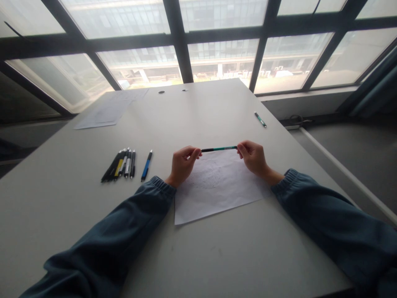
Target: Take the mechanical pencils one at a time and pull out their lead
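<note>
Both hands hold a green and black pen level, one at each end. My left hand pinches its black end, and my right hand pinches the green end. Beneath them, a white sheet of paper with faint pen marks lies on the white table. To the left of my left hand is a blue and black pen, lying by itself. Farther left, several black, yellow and silver pens lie side by side in a group.
Another green pen lies near the table's right edge. More sheets of paper rest at the far left corner. Two round holes show near the far edge, with large windows behind. A white pipe runs along the floor at right.
</note>
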`<state>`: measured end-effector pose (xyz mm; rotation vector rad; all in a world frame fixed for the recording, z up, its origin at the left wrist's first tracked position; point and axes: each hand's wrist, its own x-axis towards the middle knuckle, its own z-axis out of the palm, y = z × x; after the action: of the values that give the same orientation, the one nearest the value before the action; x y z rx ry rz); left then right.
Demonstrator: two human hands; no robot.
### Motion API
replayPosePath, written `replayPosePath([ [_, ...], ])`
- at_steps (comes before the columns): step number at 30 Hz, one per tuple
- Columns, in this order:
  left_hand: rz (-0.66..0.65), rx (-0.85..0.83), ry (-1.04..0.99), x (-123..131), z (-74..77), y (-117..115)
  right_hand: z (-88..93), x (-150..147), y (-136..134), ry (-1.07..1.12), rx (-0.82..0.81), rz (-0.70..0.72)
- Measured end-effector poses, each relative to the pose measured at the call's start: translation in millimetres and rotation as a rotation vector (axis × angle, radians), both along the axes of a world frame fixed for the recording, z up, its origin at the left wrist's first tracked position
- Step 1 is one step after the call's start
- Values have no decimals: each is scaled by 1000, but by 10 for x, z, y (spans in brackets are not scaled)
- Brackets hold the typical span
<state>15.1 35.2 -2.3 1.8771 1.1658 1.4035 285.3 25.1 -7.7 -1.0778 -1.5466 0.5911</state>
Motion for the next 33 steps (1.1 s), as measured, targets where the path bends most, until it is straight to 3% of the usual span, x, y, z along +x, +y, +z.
replayPosePath([
  [33,-12,-22,-9,-4,-18,4,-49,5,17,-23,-11,-7],
])
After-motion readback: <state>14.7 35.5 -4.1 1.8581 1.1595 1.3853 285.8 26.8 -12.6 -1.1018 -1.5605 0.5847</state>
